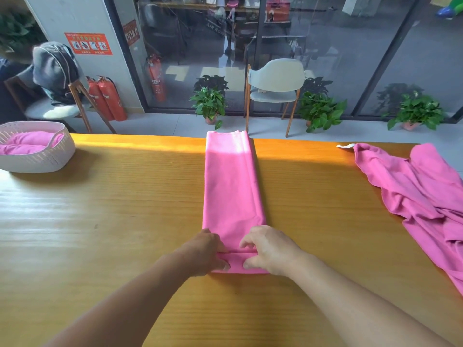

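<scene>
A long folded pink towel (231, 186) lies down the middle of the table (100, 209), reaching from the far edge toward the near edge. Its near end is turned over into a small roll. The left hand (204, 251) and right hand (266, 250) each pinch that roll, fingers curled on top and thumbs below. A crumpled pink cloth (421, 194) lies at the right edge, and a white basket (37, 156) at the far left corner.

Left hand (204, 254) and right hand (268, 251) pinch the rolled near end of a folded pink towel (231, 186) on a wooden table (112, 209).
</scene>
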Demonstrator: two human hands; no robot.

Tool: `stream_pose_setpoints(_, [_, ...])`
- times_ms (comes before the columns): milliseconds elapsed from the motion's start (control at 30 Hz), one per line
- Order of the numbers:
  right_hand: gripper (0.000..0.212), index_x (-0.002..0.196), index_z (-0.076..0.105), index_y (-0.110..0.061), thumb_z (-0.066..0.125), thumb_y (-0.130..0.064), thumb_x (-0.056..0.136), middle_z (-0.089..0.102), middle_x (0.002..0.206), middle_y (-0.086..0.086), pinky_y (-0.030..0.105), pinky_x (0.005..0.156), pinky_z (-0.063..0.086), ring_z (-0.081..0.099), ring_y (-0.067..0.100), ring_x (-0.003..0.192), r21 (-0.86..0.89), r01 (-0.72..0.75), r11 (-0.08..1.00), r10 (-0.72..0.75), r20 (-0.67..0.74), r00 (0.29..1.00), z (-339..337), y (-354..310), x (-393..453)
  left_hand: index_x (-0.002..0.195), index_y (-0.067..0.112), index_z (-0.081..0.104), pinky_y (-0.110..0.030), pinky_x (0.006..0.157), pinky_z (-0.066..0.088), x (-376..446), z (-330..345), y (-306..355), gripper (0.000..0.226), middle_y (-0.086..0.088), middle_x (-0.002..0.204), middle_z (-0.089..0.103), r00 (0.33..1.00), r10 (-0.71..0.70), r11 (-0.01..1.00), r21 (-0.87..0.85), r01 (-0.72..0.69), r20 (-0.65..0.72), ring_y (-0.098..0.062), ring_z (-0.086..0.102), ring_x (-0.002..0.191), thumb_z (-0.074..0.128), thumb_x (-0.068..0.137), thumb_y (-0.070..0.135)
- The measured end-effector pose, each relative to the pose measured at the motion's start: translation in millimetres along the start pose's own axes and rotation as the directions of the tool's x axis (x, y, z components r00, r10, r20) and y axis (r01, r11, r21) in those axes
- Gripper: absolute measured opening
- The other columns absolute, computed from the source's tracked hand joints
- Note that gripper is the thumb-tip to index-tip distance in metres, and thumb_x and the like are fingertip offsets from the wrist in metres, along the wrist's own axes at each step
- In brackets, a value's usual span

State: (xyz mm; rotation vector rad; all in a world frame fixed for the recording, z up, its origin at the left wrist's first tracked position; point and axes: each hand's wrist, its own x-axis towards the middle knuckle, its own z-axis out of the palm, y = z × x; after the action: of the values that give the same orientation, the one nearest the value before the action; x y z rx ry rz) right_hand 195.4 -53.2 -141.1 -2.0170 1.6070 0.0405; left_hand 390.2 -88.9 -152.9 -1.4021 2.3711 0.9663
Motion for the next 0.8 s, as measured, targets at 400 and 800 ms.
stream_pose_setpoints(400, [0.038, 0.124, 0.063, -0.022, 0.069, -0.033, 0.089, 0.056, 0.112, -0.005, 0.031, 0.099, 0.042, 0.048, 0.016, 0.110, -0.230, 0.127, 0.965, -0.157, -0.114, 0.981, 18.7, 2.7, -1.8, 0.105, 0.025, 0.065, -0.031, 0.080, 0.050, 12.2, -7.9, -15.7, 0.023, 0.006, 0.097, 0.061, 0.997, -0.039, 0.992, -0.121, 0.030, -0.069, -0.017, 0.058, 0.091, 0.069, 0.088, 0.039])
stream_pose_setpoints(800, [0.025, 0.101, 0.073, -0.033, 0.080, -0.035, 0.077, 0.069, 0.099, -0.013, 0.027, 0.085, 0.050, 0.061, 0.011, 0.095, 0.112, -0.095, 0.989, 0.102, -0.055, 0.993, -10.8, 10.8, 29.0, 0.134, 0.027, 0.057, -0.024, 0.101, 0.038, 3.2, 4.5, -12.1, 0.046, 0.010, 0.128, 0.055, 0.924, 0.147, 0.982, 0.164, -0.094, -0.352, -0.010, 0.050, 0.116, 0.064, 0.090, 0.040])
